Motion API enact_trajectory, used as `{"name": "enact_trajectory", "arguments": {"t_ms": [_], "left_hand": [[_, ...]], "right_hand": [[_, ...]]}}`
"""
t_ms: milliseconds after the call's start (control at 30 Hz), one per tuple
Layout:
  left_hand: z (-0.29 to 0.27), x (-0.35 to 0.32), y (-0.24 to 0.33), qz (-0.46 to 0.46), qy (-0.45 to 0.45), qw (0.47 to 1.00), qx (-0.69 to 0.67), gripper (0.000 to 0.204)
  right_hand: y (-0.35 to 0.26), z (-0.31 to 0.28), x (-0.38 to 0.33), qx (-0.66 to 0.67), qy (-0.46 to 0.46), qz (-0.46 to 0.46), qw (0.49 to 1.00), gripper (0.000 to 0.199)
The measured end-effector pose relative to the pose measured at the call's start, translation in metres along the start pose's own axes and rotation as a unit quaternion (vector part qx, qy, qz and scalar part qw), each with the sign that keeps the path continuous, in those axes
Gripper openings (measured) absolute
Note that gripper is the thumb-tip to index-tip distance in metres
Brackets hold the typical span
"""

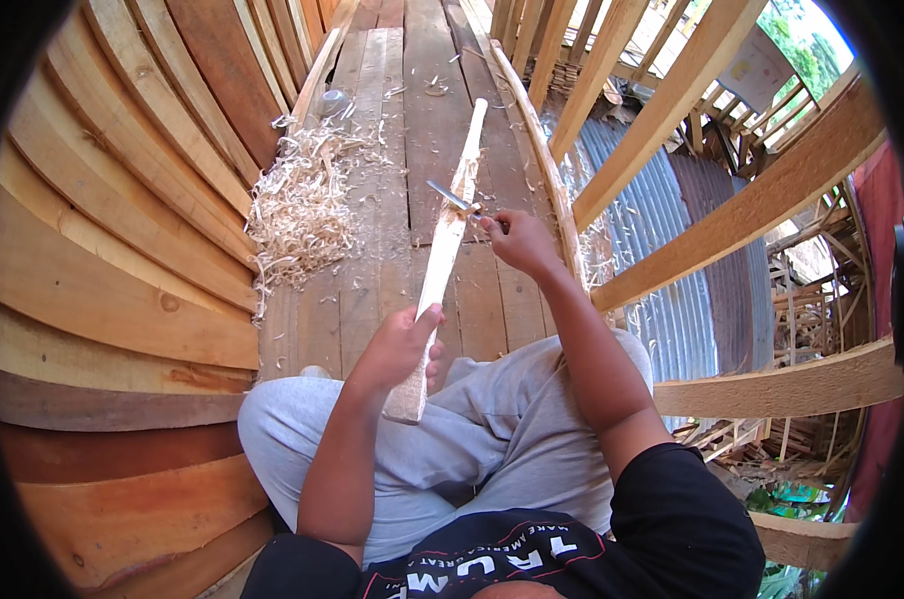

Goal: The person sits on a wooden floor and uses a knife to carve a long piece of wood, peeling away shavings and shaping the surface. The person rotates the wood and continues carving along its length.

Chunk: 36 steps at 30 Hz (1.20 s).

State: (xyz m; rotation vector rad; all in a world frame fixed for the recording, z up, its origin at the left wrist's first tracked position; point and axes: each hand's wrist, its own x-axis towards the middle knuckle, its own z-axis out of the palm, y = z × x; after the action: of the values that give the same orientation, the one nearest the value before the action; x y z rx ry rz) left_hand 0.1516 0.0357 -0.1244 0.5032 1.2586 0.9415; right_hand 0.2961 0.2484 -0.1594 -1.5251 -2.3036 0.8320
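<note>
A long pale wooden stick (440,265), thicker at its near end, slants from above my lap away over the plank floor. My left hand (400,347) is closed around it near the thick end, which juts out toward me past the palm. In my right hand (519,240), fingers closed on its handle, is a knife (451,197). The blade lies across the stick's upper half, pointing to the left. Rough, freshly cut wood and small curls show where blade and stick meet. Most of the knife's handle is hidden by my fingers.
A heap of wood shavings (307,200) lies at the left, with a small grey round object (334,102) beyond it. Stacked boards (122,270) form the left side. Slatted railing (661,130) runs along the right, above corrugated metal sheets (661,250). Loose shavings dot the plank floor (372,270).
</note>
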Motion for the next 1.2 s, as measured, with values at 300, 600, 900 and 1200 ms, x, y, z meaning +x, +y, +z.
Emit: {"name": "enact_trajectory", "arguments": {"t_ms": [300,600,900,1200], "left_hand": [[0.005,-0.002,0.000,-0.009,0.033,0.999,0.028,0.031],[0.002,-0.001,-0.001,-0.012,0.045,0.997,0.063,0.029],[-0.001,0.002,0.000,-0.017,0.041,0.997,0.070,0.033],[0.003,0.007,-0.006,0.000,0.044,0.996,0.073,0.033]], "right_hand": [[-0.032,0.004,-0.008,-0.034,-0.046,0.036,0.998,0.060],[-0.006,0.018,0.016,0.385,-0.293,0.250,0.839,0.064],[0.022,0.025,0.036,0.375,-0.335,0.207,0.839,0.071],[-0.004,0.030,0.009,-0.049,-0.001,0.018,0.999,0.073]]}}
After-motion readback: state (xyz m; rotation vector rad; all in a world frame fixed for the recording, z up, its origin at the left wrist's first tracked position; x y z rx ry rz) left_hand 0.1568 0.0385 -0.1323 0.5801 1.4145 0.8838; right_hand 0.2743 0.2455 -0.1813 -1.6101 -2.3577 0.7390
